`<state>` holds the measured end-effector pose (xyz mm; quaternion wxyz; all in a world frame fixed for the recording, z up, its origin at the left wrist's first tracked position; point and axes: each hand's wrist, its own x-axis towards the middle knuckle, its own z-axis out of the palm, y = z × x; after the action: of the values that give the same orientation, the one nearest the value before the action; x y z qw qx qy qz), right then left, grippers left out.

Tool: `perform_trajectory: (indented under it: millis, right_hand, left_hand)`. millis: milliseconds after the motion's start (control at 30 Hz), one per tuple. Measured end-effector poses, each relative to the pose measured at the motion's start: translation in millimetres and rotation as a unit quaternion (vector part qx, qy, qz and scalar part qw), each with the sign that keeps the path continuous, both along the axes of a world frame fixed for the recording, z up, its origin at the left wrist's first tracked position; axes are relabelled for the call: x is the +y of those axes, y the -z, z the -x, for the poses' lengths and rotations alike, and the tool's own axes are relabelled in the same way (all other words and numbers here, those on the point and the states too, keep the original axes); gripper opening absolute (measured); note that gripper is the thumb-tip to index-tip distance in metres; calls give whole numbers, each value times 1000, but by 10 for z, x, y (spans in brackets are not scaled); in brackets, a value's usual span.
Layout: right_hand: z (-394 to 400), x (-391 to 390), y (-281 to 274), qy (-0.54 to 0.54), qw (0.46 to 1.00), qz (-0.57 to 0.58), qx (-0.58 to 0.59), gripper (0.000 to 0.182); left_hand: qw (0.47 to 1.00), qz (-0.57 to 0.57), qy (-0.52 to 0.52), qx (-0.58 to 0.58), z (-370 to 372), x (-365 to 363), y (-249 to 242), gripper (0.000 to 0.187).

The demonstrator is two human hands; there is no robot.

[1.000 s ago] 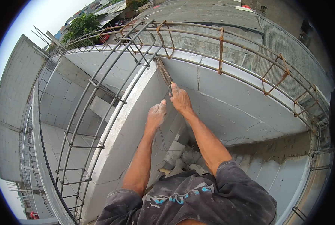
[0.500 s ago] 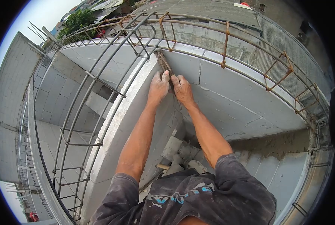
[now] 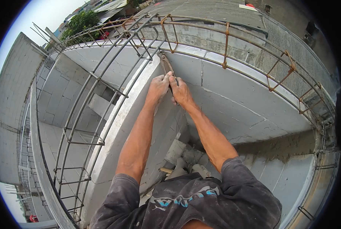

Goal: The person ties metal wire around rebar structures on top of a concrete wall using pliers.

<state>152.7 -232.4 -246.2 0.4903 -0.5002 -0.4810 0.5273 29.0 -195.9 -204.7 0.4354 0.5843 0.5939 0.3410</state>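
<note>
Rusty pincers (image 3: 164, 61) point up into the corner where two block walls meet, their jaws at the lower bars of the steel reinforcement cage (image 3: 140, 40). My left hand (image 3: 157, 89) is closed round the handles from the left, beside the white top edge of the near wall (image 3: 119, 118). From the right, my right hand (image 3: 182, 91) grips the pincers too, thumb close to the left thumb. The handles show slightly apart above the hands; their lower ends are mostly hidden by the fingers. Any wire in the jaws is too small to make out.
A rusty rebar cage (image 3: 225, 45) runs along the curved wall (image 3: 231, 91) on the right. Another cage (image 3: 79, 126) lies over the wall on the left. Block pieces and bags (image 3: 180, 164) sit below me. Roofs (image 3: 208, 11) lie beyond.
The pincers' handles have spread a little and show more clearly. My hands have shifted slightly, the left one a bit left and down, both still on the tool.
</note>
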Motion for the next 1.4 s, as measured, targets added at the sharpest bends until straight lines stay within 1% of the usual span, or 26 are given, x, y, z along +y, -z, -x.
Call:
perform_trajectory:
  millis: [67,133,200,267,300,333,400,433,500,600,667,700,733,800,833,867,900,967,1000,1067,1100,1133,1233,1300,1333,1400]
  right_hand:
    - [-55,-20,-62,-83,970,95,209,57]
    - [-132,-26,-60,-132,955,101,245,49]
    - [-194,-34,-42,-182,936,106,281,43]
    - [-218,-23,-12,-230,914,111,315,39]
    - [-204,-13,44,-195,957,94,194,35]
    - [-171,-5,131,-157,982,76,70,32]
    - [-40,-16,161,-50,978,38,-200,32]
    - [83,-53,194,22,975,2,-221,31]
    - [285,-115,268,167,948,-76,-259,31]
    - [155,32,323,64,978,-36,-198,30]
    - [-95,-129,-181,-54,990,126,14,31]
    - [-204,-196,-349,-111,965,205,121,32]
    - [-271,-157,-262,-184,929,221,233,33]
    - [-375,-44,-77,-319,806,236,440,35]
    - [-405,-26,-37,-301,834,224,404,34]
    - [-421,-15,10,-283,861,211,366,34]
    - [-415,-31,26,-264,884,202,329,35]
    - [-376,-114,-131,-188,967,136,108,42]
    - [-320,-163,-181,-149,984,102,-7,46]
    - [-26,-185,-109,-11,979,29,-201,52]
    - [79,-183,-108,61,954,-13,-295,55]
    - [114,-226,-156,77,972,-4,-223,48]
    - [145,-149,-60,111,957,-102,-247,33]
    - [-43,-199,-322,-9,993,40,-108,26]
    - [-151,-211,-432,-67,991,111,-37,24]
    - [-260,-64,-188,-165,952,170,195,23]
  left_hand:
    - [989,73,-14,-129,-68,29,-69,46]
    - [971,138,63,-183,-62,240,-52,41]
    - [962,166,74,-204,-78,326,-54,38]
    - [968,158,21,-194,-242,213,-265,35]
    - [994,82,43,-54,-260,275,-186,35]
    - [994,4,63,87,-244,409,20,34]
    - [957,-118,30,264,-234,592,438,41]
    - [921,-169,-1,351,-261,603,510,44]
    - [953,-110,-54,276,-302,544,404,52]
    - [982,-18,-67,174,-327,185,-137,51]
    - [997,56,-29,-43,-262,159,-210,54]
    - [984,94,-10,-152,-246,146,-212,56]
    - [955,129,-12,-268,-265,162,-200,44]
    - [908,159,23,-388,-317,242,-135,39]
    - [878,170,43,-444,-329,296,-107,37]
    - [874,174,43,-452,-310,336,-72,29]
    - [907,156,-6,-390,-348,339,-99,30]
    - [953,122,-104,-259,-521,294,-176,30]
    - [970,93,-153,-166,-574,247,-221,33]
    - [986,4,-165,-2,-525,455,119,43]
    - [982,-44,-167,80,-521,493,122,48]
    - [981,-34,-165,97,-497,499,140,50]
    - [986,-14,-127,107,-426,408,3,53]
    - [996,-6,-55,67,-335,250,-171,50]
    - [998,27,-48,-23,-298,233,-237,46]
    - [974,96,-31,-201,-254,213,-324,38]
